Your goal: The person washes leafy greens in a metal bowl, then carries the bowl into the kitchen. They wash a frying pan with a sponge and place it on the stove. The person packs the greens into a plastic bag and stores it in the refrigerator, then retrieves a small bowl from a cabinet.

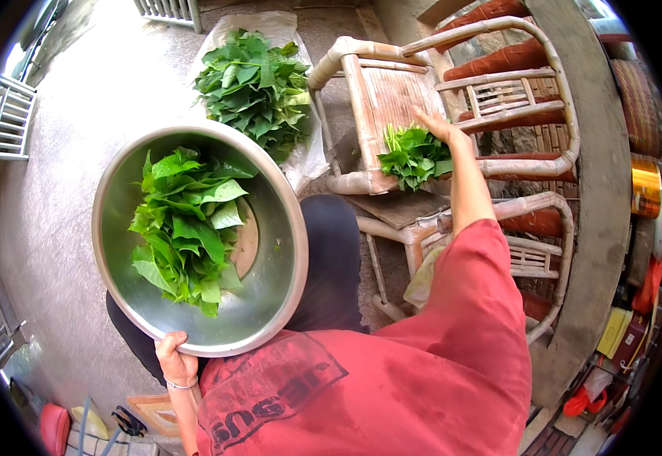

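Note:
My left hand grips the near rim of a large stainless steel basin, which is tilted over my lap. Green leaves lie heaped inside it. At the right, my right hand is stretched over a bamboo chair, beside a small bunch of leafy greens on the near part of its seat. The fingers point away from me; whether they touch the bunch I cannot tell. Beyond the basin, a larger pile of leaves rests on a white plastic sheet on the floor.
A second bamboo chair stands nearer at the right, with a cloth by it. Behind the chairs runs a concrete ledge. Metal railings show at the far left. A red cushion-like object lies at the lower left.

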`<state>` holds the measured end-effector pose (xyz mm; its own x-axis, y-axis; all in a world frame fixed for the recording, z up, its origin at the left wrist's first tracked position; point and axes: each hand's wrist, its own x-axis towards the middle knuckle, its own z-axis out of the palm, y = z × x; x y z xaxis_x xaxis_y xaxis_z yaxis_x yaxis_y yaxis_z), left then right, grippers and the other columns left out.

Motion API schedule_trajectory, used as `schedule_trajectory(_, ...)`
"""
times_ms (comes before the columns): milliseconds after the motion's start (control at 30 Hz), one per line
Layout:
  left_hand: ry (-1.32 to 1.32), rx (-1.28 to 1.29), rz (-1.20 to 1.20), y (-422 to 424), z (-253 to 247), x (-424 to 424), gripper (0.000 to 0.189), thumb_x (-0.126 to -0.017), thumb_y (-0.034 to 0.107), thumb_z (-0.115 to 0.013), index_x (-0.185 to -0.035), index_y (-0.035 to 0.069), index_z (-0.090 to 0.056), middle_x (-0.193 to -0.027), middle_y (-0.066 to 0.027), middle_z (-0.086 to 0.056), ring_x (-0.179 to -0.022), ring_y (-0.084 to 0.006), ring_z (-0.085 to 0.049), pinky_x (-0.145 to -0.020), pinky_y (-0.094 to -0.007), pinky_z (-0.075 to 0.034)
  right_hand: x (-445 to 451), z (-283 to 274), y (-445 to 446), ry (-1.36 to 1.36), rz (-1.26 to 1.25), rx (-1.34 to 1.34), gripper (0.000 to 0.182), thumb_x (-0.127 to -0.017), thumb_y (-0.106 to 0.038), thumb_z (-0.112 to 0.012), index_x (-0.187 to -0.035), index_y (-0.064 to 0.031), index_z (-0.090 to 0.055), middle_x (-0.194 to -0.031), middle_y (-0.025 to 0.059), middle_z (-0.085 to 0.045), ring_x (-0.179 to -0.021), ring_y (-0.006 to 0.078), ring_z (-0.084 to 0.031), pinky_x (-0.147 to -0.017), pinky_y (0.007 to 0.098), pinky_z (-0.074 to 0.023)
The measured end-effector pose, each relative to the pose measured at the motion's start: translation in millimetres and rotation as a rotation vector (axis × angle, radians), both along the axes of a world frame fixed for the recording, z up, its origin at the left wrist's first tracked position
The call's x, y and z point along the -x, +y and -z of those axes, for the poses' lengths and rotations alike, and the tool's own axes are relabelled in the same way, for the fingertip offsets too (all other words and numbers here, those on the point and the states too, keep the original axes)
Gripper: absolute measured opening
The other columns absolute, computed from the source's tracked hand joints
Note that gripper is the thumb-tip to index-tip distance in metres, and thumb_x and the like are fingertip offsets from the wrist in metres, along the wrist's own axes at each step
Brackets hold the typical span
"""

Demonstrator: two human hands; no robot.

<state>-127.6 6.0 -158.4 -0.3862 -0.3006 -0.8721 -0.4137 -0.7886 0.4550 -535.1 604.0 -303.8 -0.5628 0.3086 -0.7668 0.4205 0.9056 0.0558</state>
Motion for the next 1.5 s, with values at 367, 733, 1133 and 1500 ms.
schedule_trajectory(367, 0.065, -0.028, 0.091, 25, 8, 40, 0.008, -0.067, -0.004, -0.054, -0.069, -0.001, -0.061, -0.078, -0.0087, -0.063, -0.077, -0.0188, -0.059, -0.084, -0.0321, -0.047, -62, -22, -105, -0.085, -0.084, -0.276, 0.138, -0.051, -0.061, -0.082, -0.149, -0.0223, 0.006, -0.150, 0.0302, -0.004, -0.138, 0.0480, -0.014, -0.107, 0.0604, -0.0233)
schedule_trajectory(733, 0.022, -0.026, 0.051, 26, 12, 18, 0.016, -0.065, -0.007, -0.053, -0.079, -0.001, -0.058, -0.071, -0.0070, -0.058, -0.070, -0.0168, -0.057, -0.080, -0.0318, -0.048, -46, -32, -68, 0.022, -0.424, -0.104, 0.136, -0.051, -0.027, -0.090, -0.148, -0.0315, 0.006, -0.151, 0.0296, 0.003, -0.135, 0.0438, -0.027, -0.108, 0.0452, -0.0330)
schedule_trajectory(1133, 0.079, 0.016, -0.023, 30, -6, -6, 0.021, -0.066, -0.006, -0.054, -0.086, -0.001, -0.058, -0.074, -0.0060, -0.059, -0.074, -0.0170, -0.057, -0.080, -0.0311, -0.047, -51, -29, -64, 0.006, -0.325, -0.185, 0.115, -0.062, -0.028, -0.080, -0.150, -0.0201, -0.006, -0.127, 0.0227, -0.054, -0.119, 0.0364, -0.052, -0.102, 0.0401, -0.0404)
schedule_trajectory(1500, 0.201, 0.007, -0.045, 32, -42, -30, 0.007, -0.069, -0.003, -0.055, -0.069, 0.002, -0.060, -0.076, -0.0066, -0.061, -0.077, -0.0185, -0.059, -0.083, -0.0338, -0.048, -46, -158, -128, 0.558, 0.136, 1.104, 0.080, -0.068, -0.010, -0.073, -0.139, -0.0055, -0.034, -0.112, 0.0087, -0.060, -0.101, 0.0197, -0.058, -0.088, 0.0306, -0.0469)
